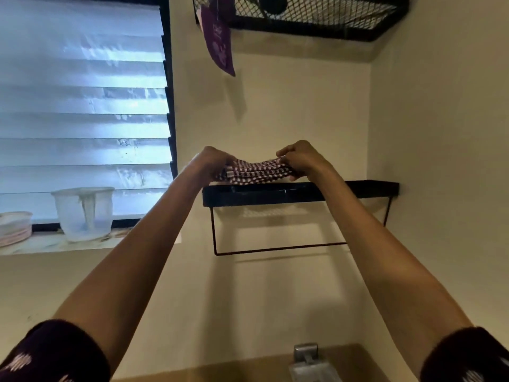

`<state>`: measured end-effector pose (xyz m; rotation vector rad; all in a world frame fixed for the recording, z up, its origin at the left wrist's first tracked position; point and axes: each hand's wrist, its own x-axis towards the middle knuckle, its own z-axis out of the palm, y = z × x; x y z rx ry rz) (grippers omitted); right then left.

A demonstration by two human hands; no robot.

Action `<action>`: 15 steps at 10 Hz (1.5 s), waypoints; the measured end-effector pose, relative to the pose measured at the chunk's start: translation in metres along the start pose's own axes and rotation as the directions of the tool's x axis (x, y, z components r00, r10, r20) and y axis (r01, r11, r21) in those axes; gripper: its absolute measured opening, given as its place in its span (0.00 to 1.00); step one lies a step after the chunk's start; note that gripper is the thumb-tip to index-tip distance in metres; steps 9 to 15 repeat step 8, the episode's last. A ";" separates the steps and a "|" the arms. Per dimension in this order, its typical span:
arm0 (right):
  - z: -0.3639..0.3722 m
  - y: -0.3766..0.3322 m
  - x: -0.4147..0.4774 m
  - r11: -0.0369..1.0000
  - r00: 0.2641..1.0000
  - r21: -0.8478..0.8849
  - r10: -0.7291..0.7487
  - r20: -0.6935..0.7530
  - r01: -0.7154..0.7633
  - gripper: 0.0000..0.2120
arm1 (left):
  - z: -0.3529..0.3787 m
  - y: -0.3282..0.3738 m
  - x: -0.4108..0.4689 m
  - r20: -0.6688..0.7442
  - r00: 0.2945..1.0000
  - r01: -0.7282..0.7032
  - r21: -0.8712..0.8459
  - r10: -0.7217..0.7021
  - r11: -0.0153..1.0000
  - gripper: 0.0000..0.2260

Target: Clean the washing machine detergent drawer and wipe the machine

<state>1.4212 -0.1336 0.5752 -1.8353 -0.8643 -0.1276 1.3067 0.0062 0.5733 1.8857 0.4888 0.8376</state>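
Observation:
A folded checked cloth (257, 172), dark red and white, lies on top of a black wall shelf (366, 188) above eye level. My left hand (210, 164) grips the cloth's left end and my right hand (301, 158) grips its right end, both arms stretched upward. The washing machine and its detergent drawer are not in view.
A black towel bar (275, 249) hangs under the shelf. A black mesh basket (316, 20) is mounted higher up, with a purple tag (219, 42) dangling from it. On the left, a louvred window (82, 106), a clear plastic jug (84, 213) and stacked plates (15, 227) on the sill. A metal fitting (308, 362) sits at the bottom.

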 end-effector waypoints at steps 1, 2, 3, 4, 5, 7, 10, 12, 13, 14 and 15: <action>0.009 0.009 0.009 0.984 0.998 -0.181 0.014 0.064 -0.002 0.16 | 0.005 -0.007 0.010 0.025 0.998 0.051 0.207 -0.058 0.977 0.04; 0.016 0.011 0.016 0.935 0.993 -0.354 0.016 0.116 0.027 0.16 | 0.011 -0.010 0.016 0.044 0.999 0.004 0.468 -0.028 0.884 0.10; 0.021 0.010 0.016 0.824 0.990 -0.566 0.060 0.124 0.021 0.08 | 0.018 -0.009 0.009 0.063 0.998 -0.036 0.742 -0.016 0.670 0.11; 0.029 0.005 0.011 0.707 0.999 -0.706 -0.034 0.031 0.046 0.04 | 0.024 -0.009 0.009 0.083 0.993 -0.117 0.824 0.086 0.555 0.08; 0.043 -0.001 0.011 0.761 0.990 -0.633 -0.105 0.093 0.140 0.14 | 0.038 -0.010 0.009 0.128 0.982 -0.183 0.832 0.139 0.524 0.17; 0.050 -0.009 -0.002 0.678 0.955 -0.725 0.116 0.274 0.125 0.15 | 0.041 -0.010 -0.004 0.259 0.966 -0.227 0.828 0.009 0.513 0.18; 0.051 -0.008 -0.006 0.728 0.978 -0.675 0.025 0.205 0.122 0.17 | 0.032 -0.017 -0.008 0.279 0.955 -0.290 0.798 0.103 0.528 0.17; 0.051 -0.008 -0.006 0.728 0.978 -0.675 0.025 0.205 0.122 0.17 | 0.032 -0.017 -0.008 0.279 0.955 -0.290 0.798 0.103 0.528 0.17; 0.051 -0.008 -0.006 0.728 0.978 -0.675 0.025 0.205 0.122 0.17 | 0.032 -0.017 -0.008 0.279 0.955 -0.290 0.798 0.103 0.528 0.17; 0.051 -0.008 -0.006 0.728 0.978 -0.675 0.025 0.205 0.122 0.17 | 0.032 -0.017 -0.008 0.279 0.955 -0.290 0.798 0.103 0.528 0.17; 0.051 -0.008 -0.006 0.728 0.978 -0.675 0.025 0.205 0.122 0.17 | 0.032 -0.017 -0.008 0.279 0.955 -0.290 0.798 0.103 0.528 0.17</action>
